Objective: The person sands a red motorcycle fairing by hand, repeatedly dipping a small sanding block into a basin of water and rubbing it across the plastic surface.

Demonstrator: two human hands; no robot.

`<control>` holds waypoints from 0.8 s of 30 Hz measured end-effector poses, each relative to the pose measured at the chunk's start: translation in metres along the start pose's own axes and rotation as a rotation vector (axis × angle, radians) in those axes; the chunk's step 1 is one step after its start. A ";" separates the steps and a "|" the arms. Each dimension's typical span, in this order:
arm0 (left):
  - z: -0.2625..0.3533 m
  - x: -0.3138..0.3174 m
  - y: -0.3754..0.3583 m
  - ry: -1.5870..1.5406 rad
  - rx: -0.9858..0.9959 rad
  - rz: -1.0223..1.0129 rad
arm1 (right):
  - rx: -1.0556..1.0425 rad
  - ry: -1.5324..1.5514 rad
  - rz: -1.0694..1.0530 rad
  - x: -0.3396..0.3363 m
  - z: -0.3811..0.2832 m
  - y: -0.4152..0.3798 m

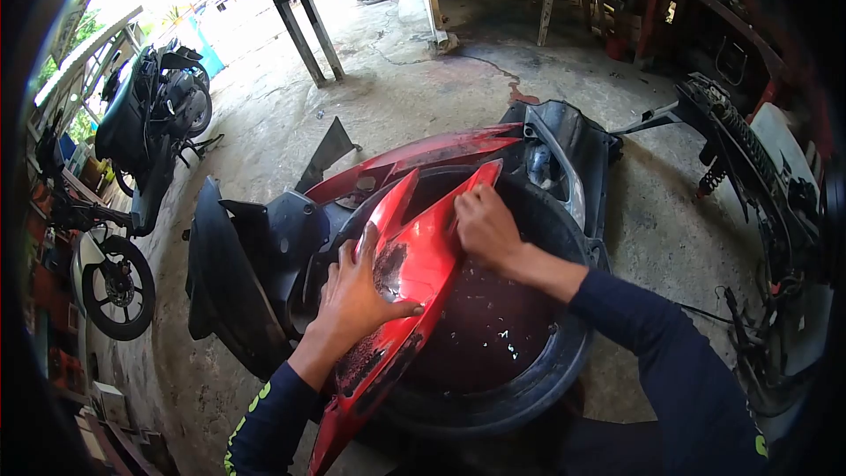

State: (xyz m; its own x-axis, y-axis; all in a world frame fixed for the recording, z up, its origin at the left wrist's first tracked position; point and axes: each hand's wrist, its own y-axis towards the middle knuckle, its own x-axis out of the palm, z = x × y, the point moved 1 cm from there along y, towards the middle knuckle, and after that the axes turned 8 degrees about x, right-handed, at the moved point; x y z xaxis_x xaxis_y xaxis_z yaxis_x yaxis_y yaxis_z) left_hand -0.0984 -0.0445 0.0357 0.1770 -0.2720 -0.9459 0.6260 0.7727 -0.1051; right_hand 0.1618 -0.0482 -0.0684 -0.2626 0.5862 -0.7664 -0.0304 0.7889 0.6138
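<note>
A glossy red fairing panel (pixel 423 260) with dark, wet-looking patches lies slanted over a round black tub (pixel 564 335) of dark liquid. My left hand (pixel 352 295) grips the panel around its middle, thumb across the red face and fingers along the left edge. Near the panel's upper tip, my right hand (pixel 486 227) is closed against its right edge, with fingers curled; whatever it may hold is hidden.
Behind the tub lie another red panel (pixel 388 163) and black plastic parts (pixel 238 273). Motorcycles (pixel 115 286) stand at the left. A stripped frame (pixel 749 176) is at the right, and a white chair (pixel 568 0) stands farther back.
</note>
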 end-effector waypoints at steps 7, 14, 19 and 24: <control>-0.003 0.000 -0.001 -0.004 -0.060 -0.045 | -0.009 -0.054 -0.045 0.006 0.004 0.003; -0.004 0.003 -0.003 -0.010 -0.028 0.000 | -0.124 0.050 0.025 -0.014 -0.029 -0.019; -0.001 0.000 -0.001 0.011 -0.015 -0.014 | -0.087 -0.117 -0.034 -0.006 -0.038 -0.016; -0.005 0.002 -0.001 -0.019 -0.020 -0.005 | 0.000 -0.044 -0.083 -0.002 -0.008 -0.005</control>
State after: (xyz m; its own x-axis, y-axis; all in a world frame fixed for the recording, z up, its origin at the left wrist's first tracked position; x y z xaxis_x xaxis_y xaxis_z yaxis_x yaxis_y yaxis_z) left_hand -0.1020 -0.0428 0.0323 0.1883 -0.2869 -0.9393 0.6114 0.7827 -0.1165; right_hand 0.1545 -0.0544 -0.0686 -0.2170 0.5260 -0.8223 -0.0500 0.8353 0.5475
